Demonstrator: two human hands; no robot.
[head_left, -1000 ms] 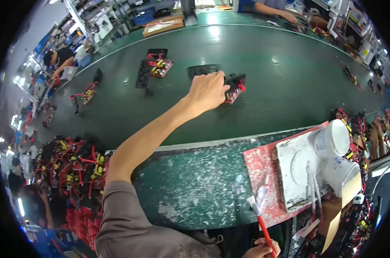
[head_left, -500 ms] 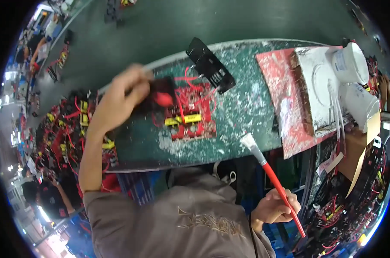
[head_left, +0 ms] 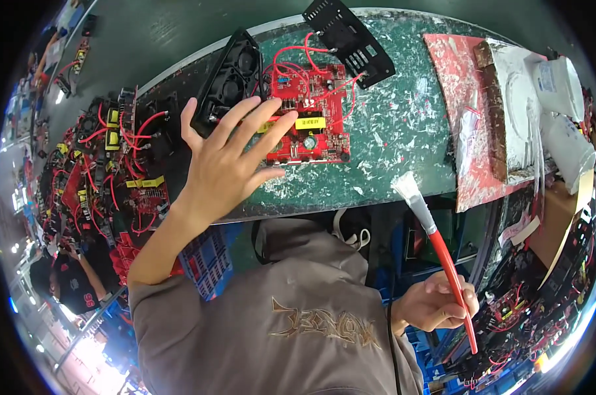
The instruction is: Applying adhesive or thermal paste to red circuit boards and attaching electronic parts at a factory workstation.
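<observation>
My left hand [head_left: 229,155] is spread, palm down, over the left edge of a red circuit board [head_left: 311,145] on the green bench. Its fingers reach toward the yellow-wrapped transformer [head_left: 311,123] and partly cover the board; whether they touch it I cannot tell. Beside the fingertips, a black panel with fans [head_left: 235,76] leans at the board's left. Red wires run from the board to a black slotted end plate [head_left: 354,43] lying at its far right. Low on the right, my right hand [head_left: 439,303] grips a red-handled paintbrush [head_left: 446,253], its whitened bristles pointing up toward the bench edge.
A paste-smeared green bench [head_left: 397,125] carries a red board [head_left: 443,72] with a white-coated tray [head_left: 518,112]. White tubs [head_left: 561,85] stand at the far right. Piled circuit boards with wires [head_left: 140,184] crowd the left. A person [head_left: 81,276] works at far left.
My left hand has come nearer and right, opening out over the board. The black fan panel now stands tilted at the board's left. The view has shifted; the brush stays in my right hand.
</observation>
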